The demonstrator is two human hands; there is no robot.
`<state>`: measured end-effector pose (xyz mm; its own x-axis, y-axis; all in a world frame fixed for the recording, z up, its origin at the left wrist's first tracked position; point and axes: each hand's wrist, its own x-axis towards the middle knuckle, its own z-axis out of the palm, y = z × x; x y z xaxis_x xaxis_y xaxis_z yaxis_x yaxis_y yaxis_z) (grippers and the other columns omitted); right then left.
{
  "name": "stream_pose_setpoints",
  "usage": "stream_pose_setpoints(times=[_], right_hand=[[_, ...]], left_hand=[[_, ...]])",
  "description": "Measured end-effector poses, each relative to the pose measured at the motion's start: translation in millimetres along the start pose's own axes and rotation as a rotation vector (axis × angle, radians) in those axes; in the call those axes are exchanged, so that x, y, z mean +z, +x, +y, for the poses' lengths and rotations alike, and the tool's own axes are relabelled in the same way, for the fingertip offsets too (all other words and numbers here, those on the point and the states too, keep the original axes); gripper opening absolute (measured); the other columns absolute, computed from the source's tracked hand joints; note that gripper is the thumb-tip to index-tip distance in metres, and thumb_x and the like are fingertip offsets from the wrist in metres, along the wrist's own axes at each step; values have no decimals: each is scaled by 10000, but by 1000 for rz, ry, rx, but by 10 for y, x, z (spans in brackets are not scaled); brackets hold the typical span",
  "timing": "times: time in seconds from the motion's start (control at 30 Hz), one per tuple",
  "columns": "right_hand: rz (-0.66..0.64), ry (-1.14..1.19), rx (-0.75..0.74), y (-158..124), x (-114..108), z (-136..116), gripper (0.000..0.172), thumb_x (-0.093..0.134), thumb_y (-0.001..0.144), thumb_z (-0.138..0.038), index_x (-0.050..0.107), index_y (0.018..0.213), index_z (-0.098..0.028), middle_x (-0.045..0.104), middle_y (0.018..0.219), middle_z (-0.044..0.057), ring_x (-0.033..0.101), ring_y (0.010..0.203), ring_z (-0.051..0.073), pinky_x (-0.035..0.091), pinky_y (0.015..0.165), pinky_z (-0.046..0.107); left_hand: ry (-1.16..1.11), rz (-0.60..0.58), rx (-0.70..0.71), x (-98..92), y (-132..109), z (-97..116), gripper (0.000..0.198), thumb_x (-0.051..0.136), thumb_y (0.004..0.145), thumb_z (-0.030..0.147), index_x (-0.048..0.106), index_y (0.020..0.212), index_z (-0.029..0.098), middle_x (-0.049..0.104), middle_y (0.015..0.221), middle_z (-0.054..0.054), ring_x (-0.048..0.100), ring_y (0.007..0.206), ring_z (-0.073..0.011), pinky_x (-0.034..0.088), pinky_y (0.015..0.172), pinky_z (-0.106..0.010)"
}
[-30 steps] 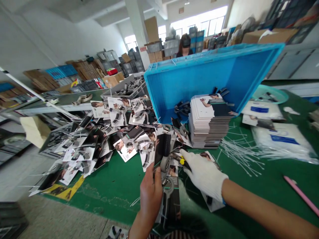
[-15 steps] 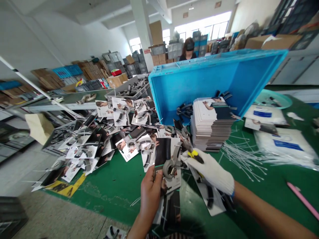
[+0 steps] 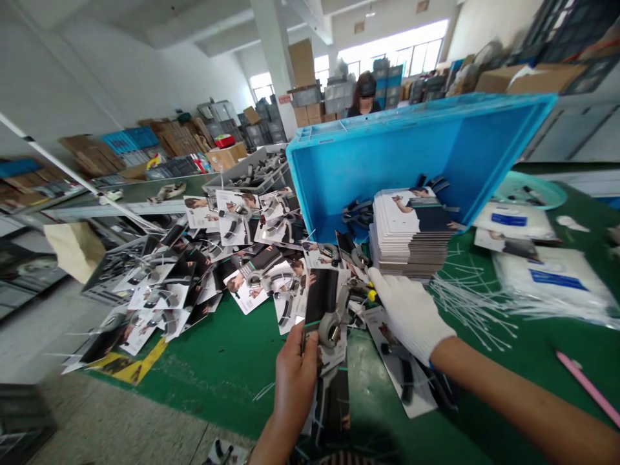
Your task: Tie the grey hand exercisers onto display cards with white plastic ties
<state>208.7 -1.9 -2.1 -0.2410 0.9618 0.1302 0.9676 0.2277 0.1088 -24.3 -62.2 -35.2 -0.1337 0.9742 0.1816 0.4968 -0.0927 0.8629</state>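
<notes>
My bare left hand (image 3: 296, 378) pinches the lower left edge of a printed card (image 3: 318, 294). A grey hand grip exerciser (image 3: 331, 328) with a coiled spring lies on that card's front. My right hand (image 3: 409, 313), in a white knitted glove, is closed on yellow-handled pliers (image 3: 372, 295) just right of the card. Only a bit of yellow shows; the glove hides most of the tool. Below my right hand, another carded hand grip (image 3: 405, 371) lies on the green table. One more carded grip (image 3: 333, 403) sits under the held card.
Carded hand grips (image 3: 165, 294) are heaped to the left. A blue crate (image 3: 378, 152) lies on its side behind a tall stack of cards (image 3: 409, 226). Loose white zip ties (image 3: 475, 310), plastic bags (image 3: 557, 278) and a pink stick (image 3: 588, 386) are on the right. A person (image 3: 364, 97) is beyond the crate.
My right hand has turned and moved slightly up, so the yellow handle is mostly covered now. The held card has tilted a little; my left hand keeps its grip.
</notes>
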Motion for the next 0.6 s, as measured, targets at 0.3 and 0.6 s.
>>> stream_pose_setpoints(times=[0.3,0.6], right_hand=[[-64,448,38,12,177,47,533,524,907,-249,458,1430,-172,656,1168,186,613,1043,340,450,872,427],[-100,978,134,-33,312,-83,337,474,951,-462,627,1094,-197,722,867,45,664,741,199,514,686,314]], left_hand=[[-39,-60,-68,-10,-17,-80,273,510,947,386,638,1105,204,694,820,-19,636,689,-182,478,671,-271],[-463,9,-265,-153,115,-181,268,616,843,397,645,1001,182,712,823,-35,662,690,-171,516,663,-272]])
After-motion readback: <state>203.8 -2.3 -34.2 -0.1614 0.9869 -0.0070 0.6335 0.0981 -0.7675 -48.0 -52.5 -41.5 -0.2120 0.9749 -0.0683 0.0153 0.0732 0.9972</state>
